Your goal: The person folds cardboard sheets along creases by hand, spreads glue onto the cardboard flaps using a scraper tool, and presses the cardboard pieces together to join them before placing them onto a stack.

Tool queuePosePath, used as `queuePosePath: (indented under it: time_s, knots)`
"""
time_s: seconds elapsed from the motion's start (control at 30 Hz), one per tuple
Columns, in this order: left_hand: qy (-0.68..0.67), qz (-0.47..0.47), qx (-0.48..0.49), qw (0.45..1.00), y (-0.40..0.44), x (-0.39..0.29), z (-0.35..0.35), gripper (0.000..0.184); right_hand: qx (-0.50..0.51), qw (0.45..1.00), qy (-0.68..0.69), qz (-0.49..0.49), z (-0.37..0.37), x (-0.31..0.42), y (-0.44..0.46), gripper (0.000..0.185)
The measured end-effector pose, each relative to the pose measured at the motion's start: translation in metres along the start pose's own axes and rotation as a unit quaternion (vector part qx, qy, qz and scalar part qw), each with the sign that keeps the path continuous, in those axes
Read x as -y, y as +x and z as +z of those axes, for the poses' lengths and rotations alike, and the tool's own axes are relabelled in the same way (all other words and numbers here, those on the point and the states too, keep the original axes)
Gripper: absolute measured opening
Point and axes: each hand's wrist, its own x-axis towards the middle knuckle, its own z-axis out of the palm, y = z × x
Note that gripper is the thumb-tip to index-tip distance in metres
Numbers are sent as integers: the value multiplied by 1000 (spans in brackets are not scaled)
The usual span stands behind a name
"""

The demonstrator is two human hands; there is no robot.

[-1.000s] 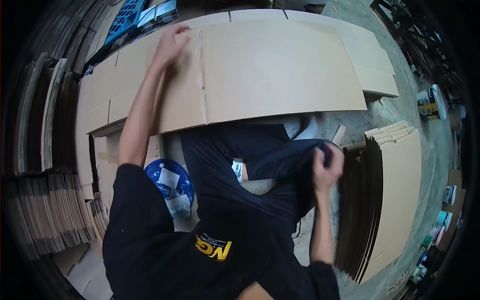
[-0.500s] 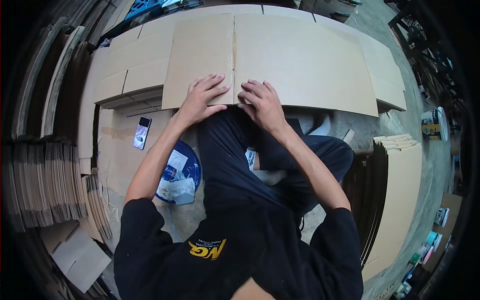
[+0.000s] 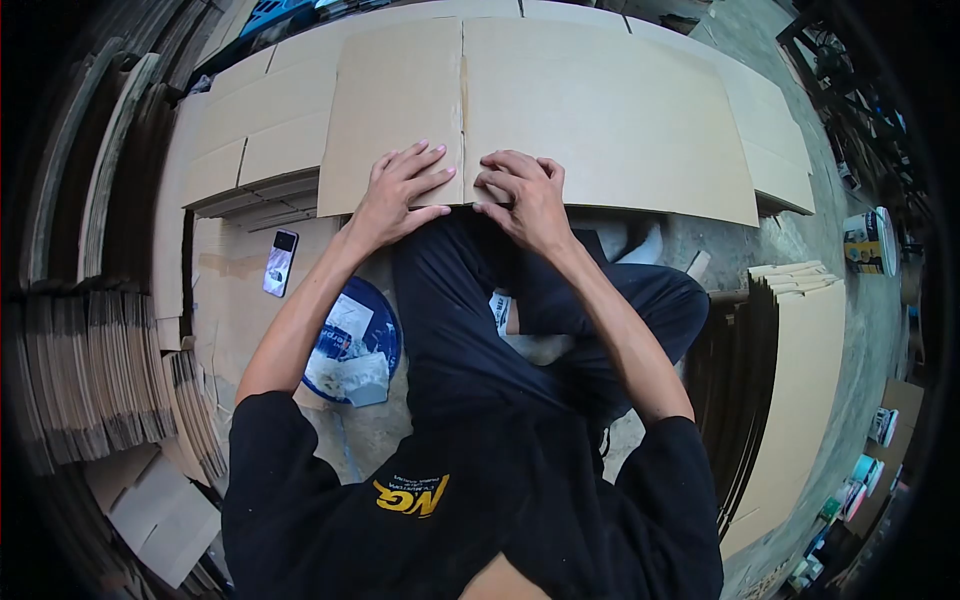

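A folded cardboard sheet lies flat in front of me, with a seam between its narrow left panel and its wide right panel. My left hand rests on the left panel, fingers spread, thumb along the front edge. Just right of the seam is my right hand. Its fingers are bent and drawn together on the cardboard, the thumb at the front edge. What lies under those fingertips is hidden.
More cardboard lies beneath the sheet. A phone and a round blue lid with scraps on it are on my left. Folded cardboard stacks stand at left, another stack at right. A tub stands farther right.
My right hand's fingers have bent and drawn in more. My left hand keeps its spread pose on the cardboard. The whole view has shifted slightly.
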Motion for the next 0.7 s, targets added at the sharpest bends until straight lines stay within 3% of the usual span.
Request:
queuePosePath:
  time_s: [0.2, 0.5, 0.7]
  knots:
    - [17, -2, -17, 1000, 0, -9, 3, 57, -12, 999, -32, -20, 6, 0, -5, 33]
    - [82, 5, -30, 996, -2, -21, 9, 67, -26, 991, -97, -85, 10, -3, -11, 32]
    - [98, 5, -49, 994, -1, -18, 14, 66, -71, 973, -130, -177, 19, -16, -8, 26]
